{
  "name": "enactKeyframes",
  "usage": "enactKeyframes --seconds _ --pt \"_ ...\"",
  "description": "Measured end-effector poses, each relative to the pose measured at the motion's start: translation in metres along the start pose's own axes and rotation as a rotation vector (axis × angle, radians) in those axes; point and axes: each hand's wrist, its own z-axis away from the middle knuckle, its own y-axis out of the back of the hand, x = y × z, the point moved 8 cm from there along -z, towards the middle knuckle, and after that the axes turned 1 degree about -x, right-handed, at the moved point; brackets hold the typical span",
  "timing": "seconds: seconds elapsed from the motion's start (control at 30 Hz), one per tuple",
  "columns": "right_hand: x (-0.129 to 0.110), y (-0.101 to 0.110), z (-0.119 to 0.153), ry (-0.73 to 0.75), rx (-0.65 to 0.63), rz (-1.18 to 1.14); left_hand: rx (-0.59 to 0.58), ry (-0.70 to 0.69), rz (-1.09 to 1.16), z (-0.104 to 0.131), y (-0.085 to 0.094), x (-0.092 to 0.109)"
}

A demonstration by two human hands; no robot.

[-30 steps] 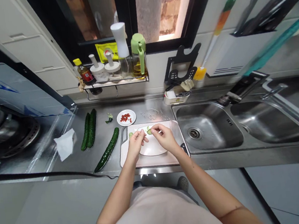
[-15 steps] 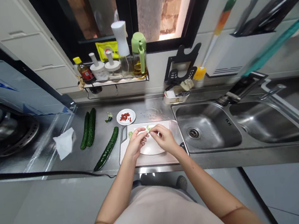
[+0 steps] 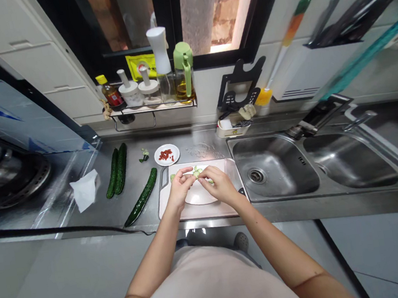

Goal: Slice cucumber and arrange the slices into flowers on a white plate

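Note:
Both my hands meet over a white plate (image 3: pixel 198 198) that lies on a pale cutting board (image 3: pixel 192 213). My left hand (image 3: pixel 180 188) and my right hand (image 3: pixel 218 183) pinch a small pale green slice (image 3: pixel 197 174) between their fingertips. More green slices lie on the plate just behind the fingers, partly hidden. Another slice (image 3: pixel 172 177) rests at the board's left side. A knife's dark handle (image 3: pixel 241 191) shows beside my right wrist; its blade is hard to make out.
Left of the board lie a whole cucumber (image 3: pixel 141 197) and two more cucumbers (image 3: pixel 119 168). A small plate of red pieces (image 3: pixel 167 162) and green scraps (image 3: pixel 143 155) sit behind. The sink (image 3: pixel 277 168) is right; a condiment rack (image 3: pixel 154 107) hangs behind.
The fingertips have shifted slightly around the slice, and more green shows between and behind them. The whole view has moved a little.

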Motion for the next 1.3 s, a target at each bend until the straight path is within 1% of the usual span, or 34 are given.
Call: enactKeyframes --seconds 0.2,0.37,0.47,0.63,0.77,1.07,1.17,1.3 --pt "0.004 -0.002 0.002 -0.028 -0.037 -0.001 0.001 -0.037 -0.055 0.004 -0.004 0.005" --pt "0.009 -0.007 0.007 -0.027 -0.079 -0.004 0.002 -0.016 -0.084 0.003 -0.002 -0.005" --pt "0.015 -0.014 0.013 -0.042 -0.130 0.026 -0.010 0.002 -0.094 0.003 0.000 -0.017" --pt "0.028 -0.030 0.028 -0.076 -0.207 0.090 -0.025 0.084 -0.123 0.005 0.007 -0.047" --pt "0.039 -0.042 0.037 -0.100 -0.258 0.109 -0.026 0.115 -0.123 0.003 0.010 -0.065" --pt "0.081 -0.071 0.051 -0.287 -0.343 -0.005 -0.020 0.176 -0.169 -0.010 0.021 -0.103" --pt "0.092 -0.081 0.055 -0.349 -0.390 -0.053 -0.050 0.243 -0.245 -0.016 0.026 -0.118" --pt "0.099 -0.087 0.056 -0.394 -0.430 -0.081 -0.092 0.322 -0.377 -0.026 0.033 -0.132"
